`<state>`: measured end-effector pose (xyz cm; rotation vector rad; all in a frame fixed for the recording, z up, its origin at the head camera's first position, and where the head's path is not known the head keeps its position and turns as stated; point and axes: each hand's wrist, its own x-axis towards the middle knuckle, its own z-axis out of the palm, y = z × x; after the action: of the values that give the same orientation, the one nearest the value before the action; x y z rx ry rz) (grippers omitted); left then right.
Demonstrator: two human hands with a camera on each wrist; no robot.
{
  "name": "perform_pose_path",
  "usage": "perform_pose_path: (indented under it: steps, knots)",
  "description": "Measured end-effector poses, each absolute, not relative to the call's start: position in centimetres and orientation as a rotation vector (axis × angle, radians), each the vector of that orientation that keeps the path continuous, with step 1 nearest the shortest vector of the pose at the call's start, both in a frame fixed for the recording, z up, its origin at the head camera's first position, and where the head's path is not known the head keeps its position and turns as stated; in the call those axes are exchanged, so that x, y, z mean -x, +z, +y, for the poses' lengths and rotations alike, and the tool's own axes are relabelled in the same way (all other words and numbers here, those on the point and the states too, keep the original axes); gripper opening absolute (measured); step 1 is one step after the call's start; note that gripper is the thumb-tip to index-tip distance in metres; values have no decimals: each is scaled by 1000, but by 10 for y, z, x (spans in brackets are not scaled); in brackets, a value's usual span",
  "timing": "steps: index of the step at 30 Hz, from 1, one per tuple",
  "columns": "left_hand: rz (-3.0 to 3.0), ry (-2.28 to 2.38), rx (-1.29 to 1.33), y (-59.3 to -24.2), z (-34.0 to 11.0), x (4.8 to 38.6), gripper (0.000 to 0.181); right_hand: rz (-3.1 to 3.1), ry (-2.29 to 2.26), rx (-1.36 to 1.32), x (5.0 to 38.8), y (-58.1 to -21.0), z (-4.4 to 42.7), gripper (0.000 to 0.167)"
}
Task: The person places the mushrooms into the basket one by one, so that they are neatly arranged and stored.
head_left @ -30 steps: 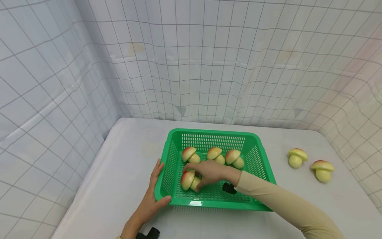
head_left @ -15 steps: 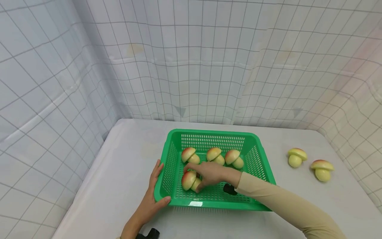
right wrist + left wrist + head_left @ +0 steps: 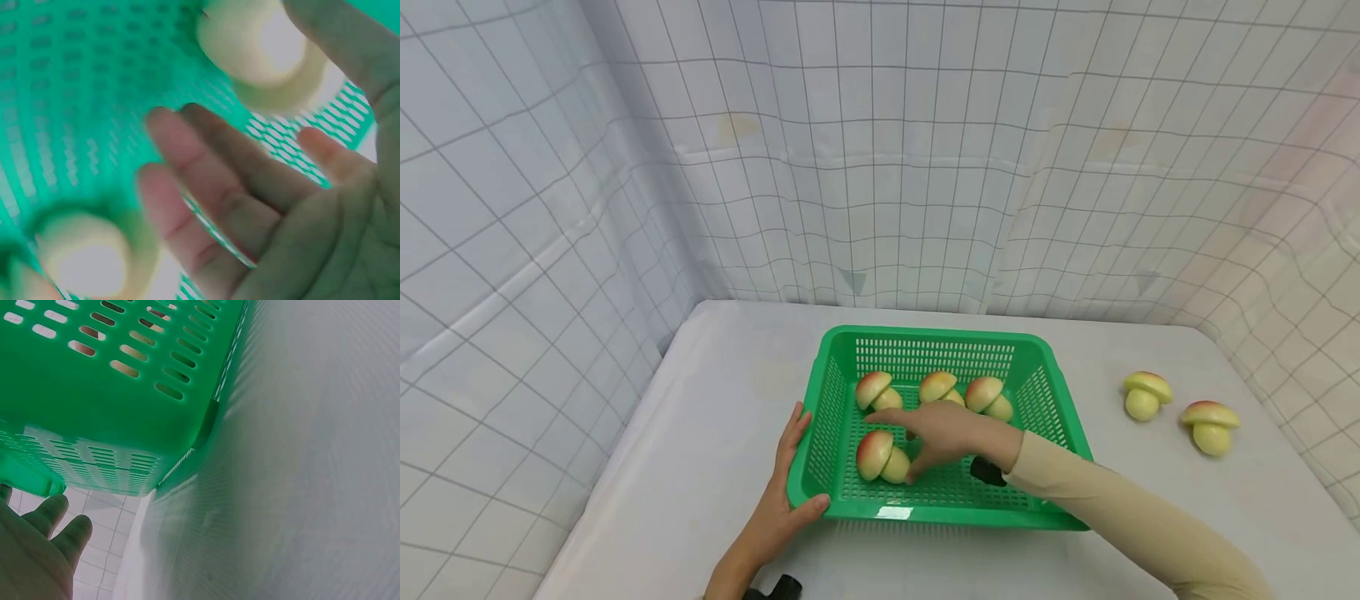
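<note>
In the head view, a toy mushroom (image 3: 874,457) with a red-tinged yellow cap and pale stem lies on its side near the front left of a green plastic basket (image 3: 992,518). My right hand (image 3: 946,429) is just right of and above it, thumb by the stem, fingers spread. The right wrist view, blurred, shows those fingers (image 3: 212,187) extended with nothing in the palm. My left hand (image 3: 775,504) lies against the basket's front left corner, fingers straight along the left side, thumb on the front rim. In the left wrist view, the basket's perforated wall (image 3: 94,394) is close.
Three more toy mushrooms (image 3: 874,388) lie along the back of the basket. Two others (image 3: 1142,398) stand on the white table (image 3: 730,400) to the right. Grid-patterned cloth walls (image 3: 925,167) enclose the table's back and sides.
My right hand has let go of the front left mushroom, its fingers spreading as it shifts slightly right. The mushroom lies in the basket. My left hand stays in place.
</note>
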<state>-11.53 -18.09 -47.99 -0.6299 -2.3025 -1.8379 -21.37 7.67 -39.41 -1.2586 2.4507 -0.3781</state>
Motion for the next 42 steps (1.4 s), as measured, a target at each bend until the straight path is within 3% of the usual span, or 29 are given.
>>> perform_pose_path:
  steps: [9,14,19,22,27,42]
  knots:
    - [-2293,-1837,643,-479,-181,115,95,2690,-497,1216,207,-338,139,58]
    - [-2287,-1847,636,-479,-180,116,95,2932,-807,1043,213,-319,198,45]
    - [-2283,-1847,639,-480,-179,116,95,3162,-955,746,221,-325,263,40]
    - [-2279,-1850,639,-480,-179,116,94,3215,-932,528,225,-337,295,47]
    - [-2274,-1862,636,-479,-179,115,95,3174,-723,334,231,-365,333,72]
    - [-2287,-1861,626,-480,-180,115,96,3021,-335,206,243,-402,381,115]
